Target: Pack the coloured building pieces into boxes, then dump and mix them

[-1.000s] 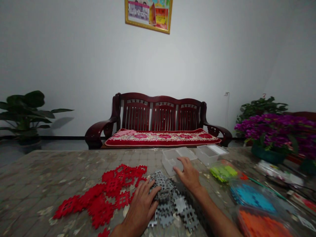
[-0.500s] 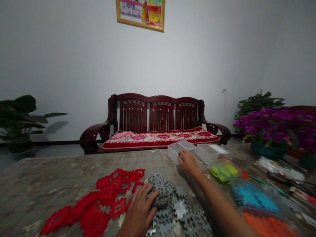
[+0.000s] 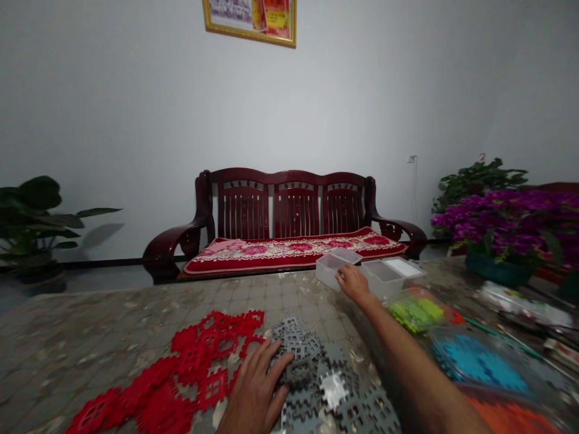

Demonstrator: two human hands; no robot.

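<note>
My left hand [image 3: 256, 389] lies flat, fingers spread, on a pile of grey interlocking puzzle pieces [image 3: 323, 377] near the table's front edge. Red pieces of the same kind [image 3: 194, 361] are spread out to the left of it. My right hand [image 3: 353, 283] is stretched far forward and its curled fingers grip the edge of a clear plastic box [image 3: 333, 267] at the back of the table. A second clear box [image 3: 391, 274] stands just right of that hand.
Clear bags of green [image 3: 414, 310], blue [image 3: 479, 361] and orange [image 3: 511, 416] pieces lie along the right side. A pot of purple flowers [image 3: 511, 232] stands at the far right. Beyond the table [image 3: 90, 325] are a wooden bench [image 3: 289, 223] and a leafy plant [image 3: 36, 223].
My right hand has reached forward from the grey pile to the clear box and taken hold of its edge. My left hand has stayed on the grey pieces.
</note>
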